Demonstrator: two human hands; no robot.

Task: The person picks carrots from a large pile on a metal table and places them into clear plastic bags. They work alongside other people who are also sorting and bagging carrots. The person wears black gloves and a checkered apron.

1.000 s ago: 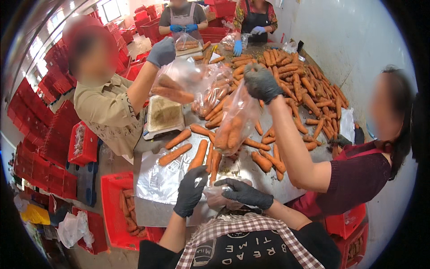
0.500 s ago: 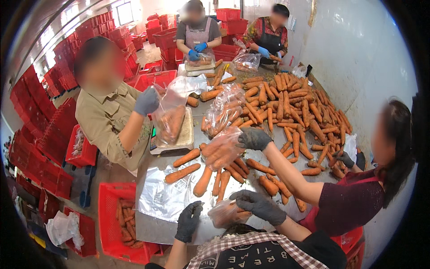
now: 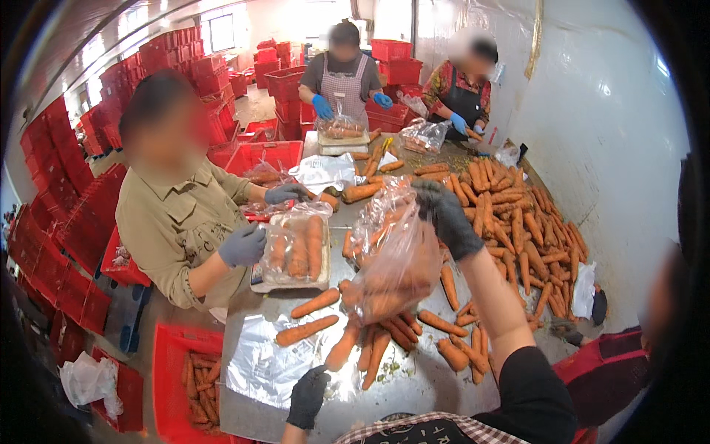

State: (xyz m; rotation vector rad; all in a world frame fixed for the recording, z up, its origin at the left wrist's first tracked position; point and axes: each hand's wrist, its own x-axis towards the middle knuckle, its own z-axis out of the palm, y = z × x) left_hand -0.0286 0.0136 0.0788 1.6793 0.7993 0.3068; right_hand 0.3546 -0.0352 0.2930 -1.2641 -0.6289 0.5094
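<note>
My right hand [image 3: 447, 214], in a dark glove, is raised over the table, closed on the top of a clear plastic bag of carrots [image 3: 388, 288]. The bag hangs tilted above loose carrots [image 3: 377, 355]. Behind it, partly covered, lies another clear bag of carrots [image 3: 362, 229]. My left hand [image 3: 307, 399], gloved too, hovers at the near table edge, fingers loosely bent and nothing visible in them. Beside it, silvery plastic bags [image 3: 262, 362] lie flat, with two carrots [image 3: 307, 331] at their far edge.
At left, a co-worker handles bagged carrots [image 3: 296, 251] on a scale [image 3: 270, 285]. A big carrot pile [image 3: 518, 229] covers the table's right side. Red crates [image 3: 166, 370] stand at the left. Two co-workers work at the far end; another is at the right.
My right hand has moved forward and up with a bag of carrots. The right co-worker's hand has drawn back from the middle. The left co-worker's bag now lies on the scale.
</note>
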